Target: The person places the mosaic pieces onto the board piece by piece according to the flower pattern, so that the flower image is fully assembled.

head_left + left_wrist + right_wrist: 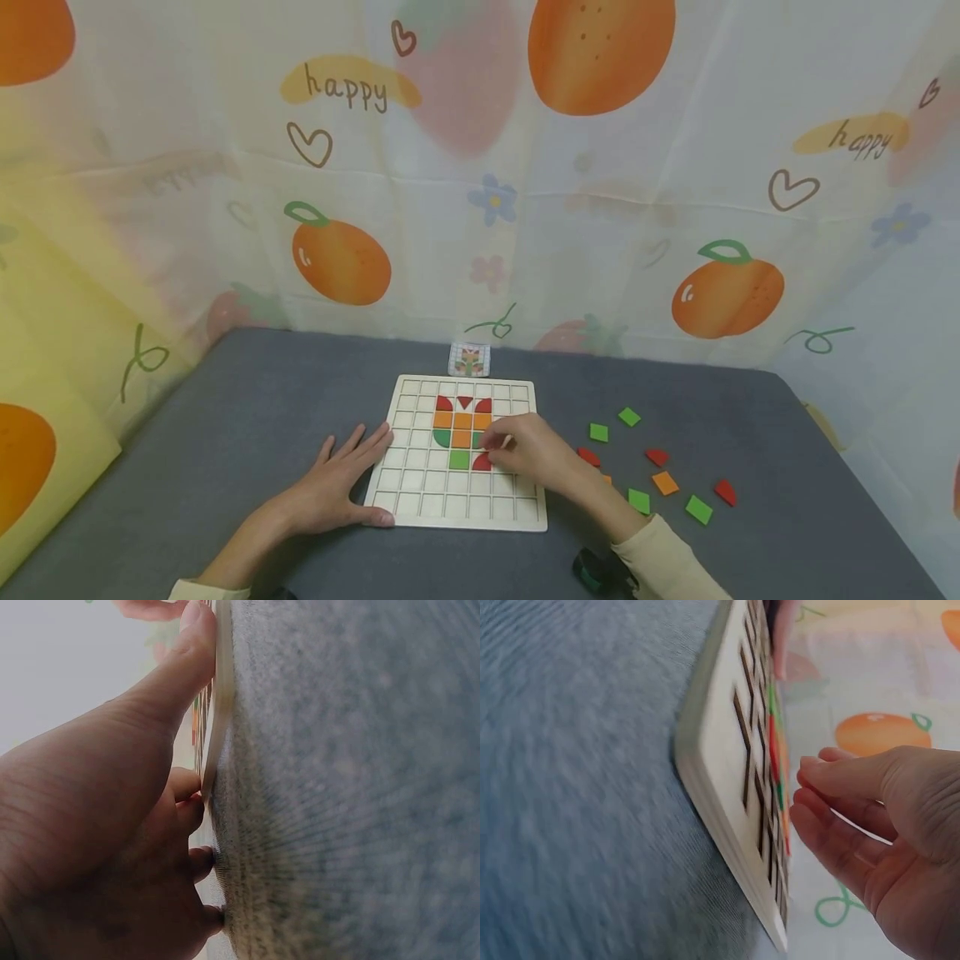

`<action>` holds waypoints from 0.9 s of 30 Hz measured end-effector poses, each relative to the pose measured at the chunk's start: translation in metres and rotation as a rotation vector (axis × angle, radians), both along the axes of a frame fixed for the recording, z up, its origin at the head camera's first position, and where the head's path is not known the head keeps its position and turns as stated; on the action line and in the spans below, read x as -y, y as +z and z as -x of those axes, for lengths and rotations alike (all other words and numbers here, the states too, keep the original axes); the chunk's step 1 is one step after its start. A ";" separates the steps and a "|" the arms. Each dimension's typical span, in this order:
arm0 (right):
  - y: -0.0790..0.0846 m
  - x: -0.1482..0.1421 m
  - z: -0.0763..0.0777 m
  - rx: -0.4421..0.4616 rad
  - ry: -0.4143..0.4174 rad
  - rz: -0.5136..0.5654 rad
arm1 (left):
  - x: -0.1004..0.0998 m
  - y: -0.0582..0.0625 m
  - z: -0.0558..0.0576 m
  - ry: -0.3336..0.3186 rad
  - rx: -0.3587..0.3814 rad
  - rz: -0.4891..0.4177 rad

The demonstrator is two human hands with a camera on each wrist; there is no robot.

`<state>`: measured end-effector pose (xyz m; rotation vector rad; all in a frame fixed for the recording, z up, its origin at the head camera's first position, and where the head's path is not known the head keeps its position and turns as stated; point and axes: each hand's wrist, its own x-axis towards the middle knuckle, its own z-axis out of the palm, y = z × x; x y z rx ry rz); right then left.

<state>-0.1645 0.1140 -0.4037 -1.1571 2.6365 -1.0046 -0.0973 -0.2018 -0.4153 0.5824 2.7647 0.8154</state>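
Observation:
A pale gridded board [420, 505] lies on the dark cloth, with flat coloured tiles in its middle cells. Two rounded red tiles flank a red triangle [465, 402] at the top. Orange squares [462, 421] fill the row beneath, and a light green square [459, 459] sits lower down beside a rounded red tile [482, 462]. My left hand [330, 487] rests spread along the board's left edge, thumb at its near corner. Over the tiles hovers my right hand [536, 450], fingers loosely bent; its thumb [840, 776] and fingertips show nothing between them in the right wrist view.
Loose green, red and orange tiles, such as an orange square [665, 483] and a green square [699, 509], are scattered right of the board. Behind it, a small patterned card [470, 360] stands near a printed curtain [450, 250]. A dark object [592, 571] shows at the right wrist.

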 end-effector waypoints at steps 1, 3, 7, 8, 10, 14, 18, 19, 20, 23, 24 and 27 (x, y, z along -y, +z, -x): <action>0.001 -0.002 0.000 -0.007 -0.006 0.002 | 0.000 0.000 0.000 0.001 -0.001 0.000; 0.003 -0.006 0.000 -0.018 -0.020 0.001 | 0.000 0.000 0.000 0.003 0.000 0.000; 0.007 -0.020 0.001 -0.042 -0.057 -0.015 | 0.000 0.000 0.000 0.005 0.005 0.001; 0.008 -0.025 0.002 -0.048 -0.066 -0.021 | 0.000 0.000 0.000 0.005 0.007 0.001; 0.009 -0.034 0.003 -0.060 -0.081 -0.024 | 0.000 0.000 0.000 0.004 0.009 0.003; 0.010 -0.054 0.006 -0.051 -0.117 -0.054 | 0.000 0.000 0.000 0.002 0.010 0.008; 0.008 -0.074 0.007 -0.016 -0.156 -0.091 | 0.000 0.000 0.000 -0.002 0.008 0.005; 0.008 -0.079 0.007 -0.011 -0.159 -0.094 | 0.000 0.000 0.000 -0.003 0.005 0.005; 0.007 -0.083 0.007 -0.005 -0.164 -0.096 | 0.000 0.000 0.000 -0.004 0.005 0.005; 0.005 -0.096 0.007 0.032 -0.183 -0.095 | 0.000 0.000 0.000 -0.002 0.007 0.008; 0.005 -0.099 0.006 0.047 -0.187 -0.092 | 0.000 0.000 0.000 -0.001 0.009 0.007; 0.003 -0.108 0.004 0.087 -0.207 -0.081 | -0.001 0.001 0.001 0.001 0.012 0.005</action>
